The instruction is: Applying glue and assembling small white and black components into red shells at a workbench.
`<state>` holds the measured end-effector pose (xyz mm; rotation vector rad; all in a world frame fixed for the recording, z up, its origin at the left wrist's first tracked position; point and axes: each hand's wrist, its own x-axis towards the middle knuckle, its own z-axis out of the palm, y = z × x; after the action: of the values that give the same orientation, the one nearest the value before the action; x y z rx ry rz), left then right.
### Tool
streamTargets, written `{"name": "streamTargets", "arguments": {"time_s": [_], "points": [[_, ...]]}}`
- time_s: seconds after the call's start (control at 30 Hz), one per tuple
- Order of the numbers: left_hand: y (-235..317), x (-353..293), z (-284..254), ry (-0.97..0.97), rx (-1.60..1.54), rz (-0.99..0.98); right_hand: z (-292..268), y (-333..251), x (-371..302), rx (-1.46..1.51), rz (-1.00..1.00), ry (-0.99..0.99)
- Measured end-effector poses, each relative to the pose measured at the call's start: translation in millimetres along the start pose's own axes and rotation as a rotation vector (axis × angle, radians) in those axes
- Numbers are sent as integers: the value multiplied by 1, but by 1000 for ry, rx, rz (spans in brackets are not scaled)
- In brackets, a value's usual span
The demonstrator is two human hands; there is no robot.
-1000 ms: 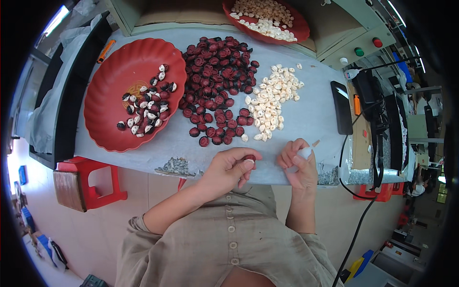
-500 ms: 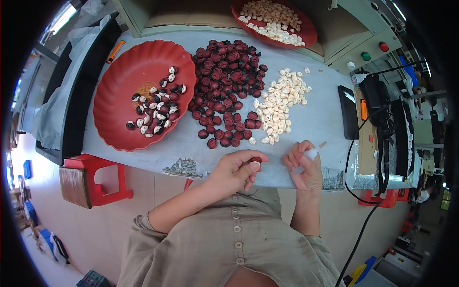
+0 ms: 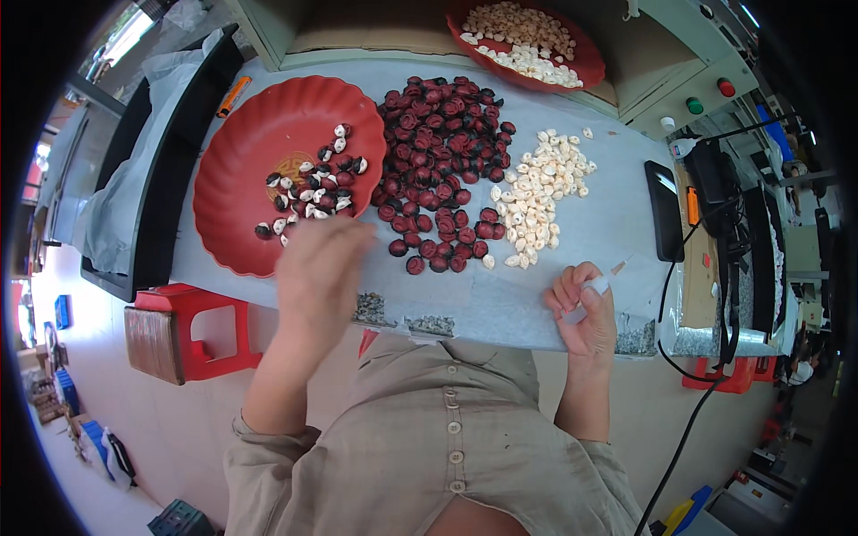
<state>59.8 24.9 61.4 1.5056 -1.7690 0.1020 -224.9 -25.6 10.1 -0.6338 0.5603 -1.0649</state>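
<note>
My left hand (image 3: 320,268) is at the near right rim of the red scalloped plate (image 3: 234,152), its fingers smeared by motion, so what they hold is hidden. On the plate lie several joined dark red, black and white pieces (image 3: 335,183). Above the table's front edge, my right hand (image 3: 585,313) is closed around a small white squeeze bottle (image 3: 597,285) with a thin needle-like tip pointing up and right. Between the hands, farther back, are a heap of dark red, black-edged rounded pieces (image 3: 442,134) and a pile of small cream pieces (image 3: 541,192).
A second red plate (image 3: 594,67) of tan and white pieces sits in the greenish cabinet (image 3: 675,98) at the back. A black phone (image 3: 663,210) and cables are at right. An orange cutter (image 3: 234,96) and a black tray (image 3: 161,170) stand left; a red stool (image 3: 210,335) is below.
My left hand has swung left from in front of my body to the plate's near edge. My right hand still grips the bottle; the whole view has shifted slightly.
</note>
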Motion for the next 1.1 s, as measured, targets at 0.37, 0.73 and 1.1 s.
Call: {"name": "streamTargets", "arguments": {"time_s": [0.37, 0.73, 1.1], "points": [[13, -36, 49, -206, -94, -112, 1, 1, -12, -153, -61, 41], [31, -14, 58, -273, -1880, -1041, 51, -1, -11, -105, -89, 257], [41, -15, 66, -378, -1930, -1103, 40, -1, -17, -140, -212, 102]]}}
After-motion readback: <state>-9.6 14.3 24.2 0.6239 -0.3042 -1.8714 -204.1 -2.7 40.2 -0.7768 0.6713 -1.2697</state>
